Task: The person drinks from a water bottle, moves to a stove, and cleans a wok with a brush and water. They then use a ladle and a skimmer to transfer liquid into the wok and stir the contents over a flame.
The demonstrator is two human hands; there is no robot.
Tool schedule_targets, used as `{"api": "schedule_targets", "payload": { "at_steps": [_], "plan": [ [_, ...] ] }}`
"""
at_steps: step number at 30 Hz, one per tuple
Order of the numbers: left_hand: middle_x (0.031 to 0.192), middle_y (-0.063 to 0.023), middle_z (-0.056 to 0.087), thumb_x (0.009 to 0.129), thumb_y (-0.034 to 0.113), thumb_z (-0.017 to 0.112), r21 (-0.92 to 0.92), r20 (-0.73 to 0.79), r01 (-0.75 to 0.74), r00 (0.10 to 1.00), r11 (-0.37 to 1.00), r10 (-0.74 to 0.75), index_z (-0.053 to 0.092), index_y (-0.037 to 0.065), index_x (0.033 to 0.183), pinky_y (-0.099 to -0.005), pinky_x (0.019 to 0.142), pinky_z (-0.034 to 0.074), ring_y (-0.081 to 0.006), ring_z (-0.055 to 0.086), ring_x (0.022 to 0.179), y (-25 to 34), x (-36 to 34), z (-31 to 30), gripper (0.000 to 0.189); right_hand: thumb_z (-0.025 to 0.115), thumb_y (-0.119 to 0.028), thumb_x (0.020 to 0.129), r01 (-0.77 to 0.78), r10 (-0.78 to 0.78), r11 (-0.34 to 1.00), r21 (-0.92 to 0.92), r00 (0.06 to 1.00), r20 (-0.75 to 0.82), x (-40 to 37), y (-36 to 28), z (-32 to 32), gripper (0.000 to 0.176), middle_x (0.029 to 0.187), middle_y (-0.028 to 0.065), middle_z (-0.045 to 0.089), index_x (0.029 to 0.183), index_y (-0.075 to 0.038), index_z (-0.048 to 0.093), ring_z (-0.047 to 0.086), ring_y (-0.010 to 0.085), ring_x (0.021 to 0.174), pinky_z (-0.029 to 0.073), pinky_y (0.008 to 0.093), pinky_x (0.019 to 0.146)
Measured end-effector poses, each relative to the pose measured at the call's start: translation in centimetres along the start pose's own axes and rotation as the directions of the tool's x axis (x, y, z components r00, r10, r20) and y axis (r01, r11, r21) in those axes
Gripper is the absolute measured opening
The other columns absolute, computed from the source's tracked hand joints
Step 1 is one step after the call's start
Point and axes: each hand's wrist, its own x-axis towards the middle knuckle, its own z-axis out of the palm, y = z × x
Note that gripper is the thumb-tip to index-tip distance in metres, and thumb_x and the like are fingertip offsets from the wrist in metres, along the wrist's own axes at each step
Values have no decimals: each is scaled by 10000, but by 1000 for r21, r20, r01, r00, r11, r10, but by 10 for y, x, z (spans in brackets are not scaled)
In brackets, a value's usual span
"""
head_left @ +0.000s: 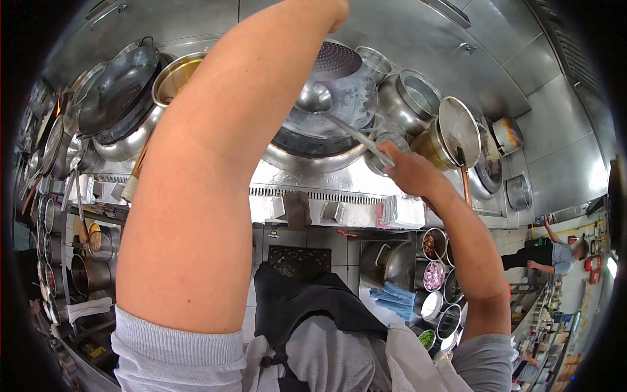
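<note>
My right hand (413, 172) is closed round the handle of a metal ladle (346, 125). The ladle's bowl overlaps a wok (356, 104) on the stove, whose inside looks wet and pale. A dark round perforated skimmer (336, 62) shows just beyond the ladle bowl. My left arm is raised across the view, hiding part of the stove. Only a bit of my left hand (337, 14) shows at the top edge, its fingers hidden.
Left of my arm, dark woks (121, 85) are stacked. On the right stand metal pots (418, 95) and a wood-handled strainer (459, 130). Below are folded cloths (400, 212), blue cloths (394, 300) and a bowl of chopped onion (434, 276). Another person (545, 256) stands far right.
</note>
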Motion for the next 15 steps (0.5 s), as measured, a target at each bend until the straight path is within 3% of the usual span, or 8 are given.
{"api": "schedule_targets", "payload": {
  "at_steps": [5,8,12,15],
  "plan": [
    [1167,-60,676,810,202,644,-9,-11,-8,1000,1000,8,707,158,1112,-401,913,497,-228,634,1103,0,-3,-2,312,534,-159,878,-8,9,990,-141,1000,10,23,23,36,471,951,304,639,1328,-119,399,615,463,935,461,527,830],
    [1170,-59,675,813,196,641,-5,-41,-15,999,1000,15,705,160,1119,-403,911,500,-230,633,1105,-1,3,3,315,521,-151,879,56,-54,993,-108,998,18,15,14,9,475,968,316,632,1334,-128,390,612,467,947,460,532,830],
    [1182,-56,670,821,189,633,-10,-29,4,1000,1000,-4,700,167,1133,-414,912,501,-231,627,1116,-1,0,3,321,512,-150,894,-99,116,984,-151,988,104,-12,-13,-20,487,970,298,638,1361,-153,375,626,450,924,466,522,821],
    [1195,-53,664,826,187,631,14,-38,-14,999,1000,15,696,169,1143,-418,916,501,-234,625,1122,1,1,3,324,515,-164,910,-221,230,973,-64,937,263,-11,-21,-37,502,961,280,643,1383,-156,349,636,432,914,475,506,803]
  ]
}}
